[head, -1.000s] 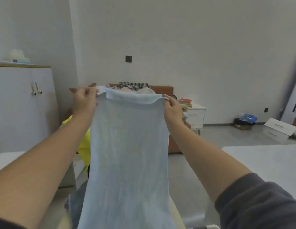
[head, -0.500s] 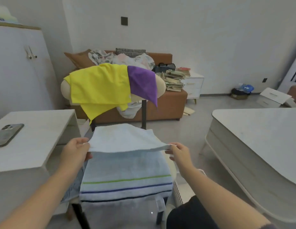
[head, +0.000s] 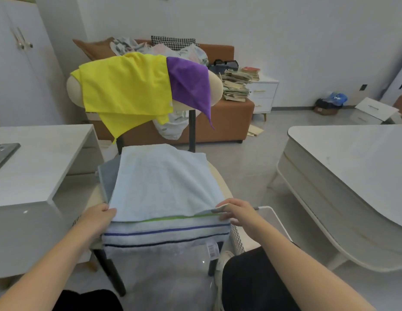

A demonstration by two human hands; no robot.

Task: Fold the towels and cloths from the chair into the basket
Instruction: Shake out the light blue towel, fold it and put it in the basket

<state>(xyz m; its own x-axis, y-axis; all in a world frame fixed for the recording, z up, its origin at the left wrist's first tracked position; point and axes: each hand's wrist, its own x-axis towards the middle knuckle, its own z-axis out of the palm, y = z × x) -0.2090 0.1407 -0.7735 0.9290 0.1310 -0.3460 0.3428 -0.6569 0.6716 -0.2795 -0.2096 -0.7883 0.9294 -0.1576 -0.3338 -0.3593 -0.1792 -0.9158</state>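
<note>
Head view: light blue towel (head: 164, 185), held up at arm's length a second ago, now lies folded over on the chair (head: 220, 182) seat, its striped end hanging off the front edge. Left hand (head: 98, 217) pinches the near left corner of the fold; right hand (head: 237, 211) pinches the near right corner. Cloths on the chair back: one yellow cloth (head: 126, 90), one purple cloth (head: 190, 85). One white basket (head: 269, 223) beside the seat, at right. One grey cloth (head: 108, 178) under the towel.

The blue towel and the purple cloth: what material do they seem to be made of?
Blue towel: probably cotton terry, matte, with a nubbly looped surface and woven stripes at its end. Purple cloth: looks like microfibre, smooth and thin, draping in soft folds. Neither fibre is certain.
</note>
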